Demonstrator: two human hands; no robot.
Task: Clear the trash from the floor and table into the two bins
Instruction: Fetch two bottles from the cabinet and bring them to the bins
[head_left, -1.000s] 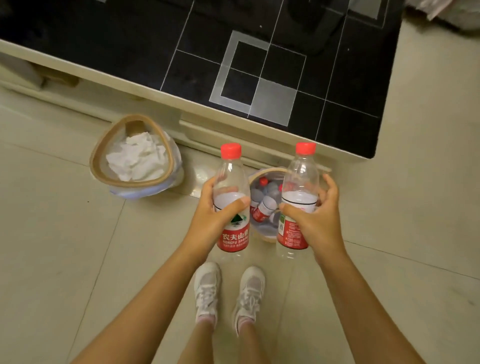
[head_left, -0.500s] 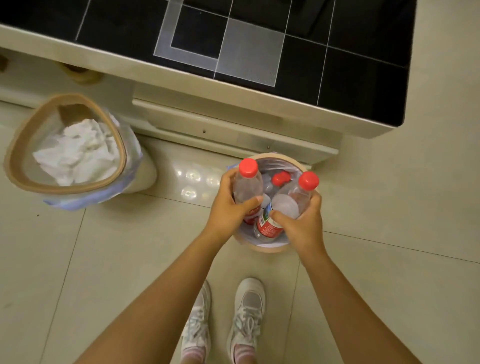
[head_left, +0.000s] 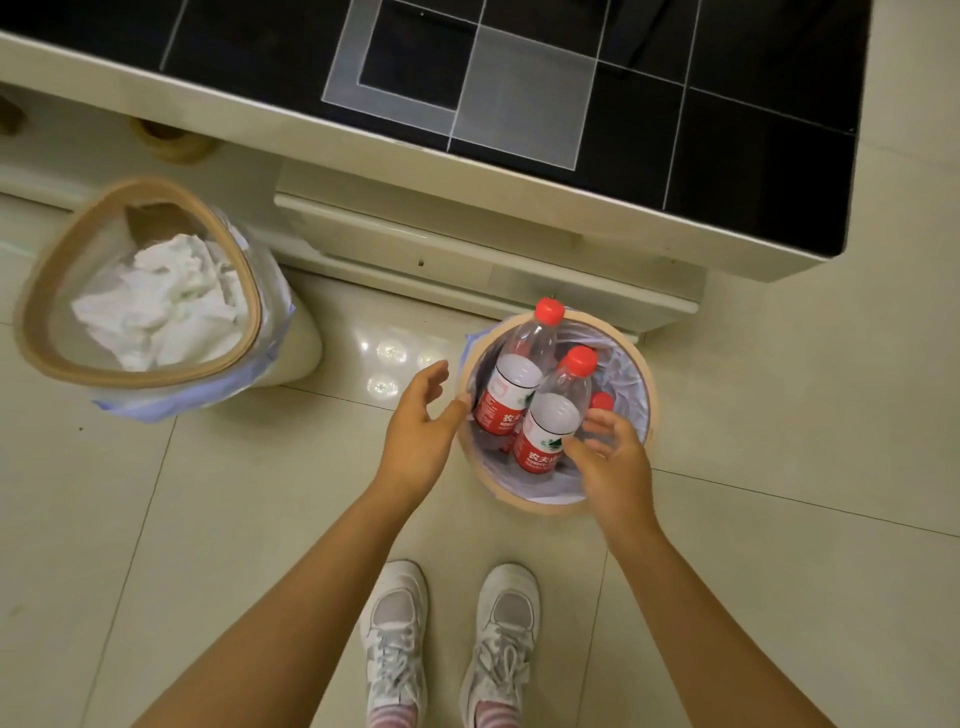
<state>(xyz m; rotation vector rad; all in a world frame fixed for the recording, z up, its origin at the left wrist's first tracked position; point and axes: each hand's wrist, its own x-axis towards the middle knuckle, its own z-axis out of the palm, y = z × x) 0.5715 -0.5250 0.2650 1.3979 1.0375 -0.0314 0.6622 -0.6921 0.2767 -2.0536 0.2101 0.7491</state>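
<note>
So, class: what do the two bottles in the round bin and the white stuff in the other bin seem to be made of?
Two bottles: clear, glossy plastic, probably; you see through the walls, with red caps and printed red labels.
White stuff: looks like matte tissue or paper, soft and crumpled into folds; could be thin cloth.

Both bare forearms reach forward and down, converging. The left hand is open, its fingers loosely spread and thumb apart, holding nothing. The right hand is open too, fingers curled slightly, palm facing left, and empty. Both feet show below.
</note>
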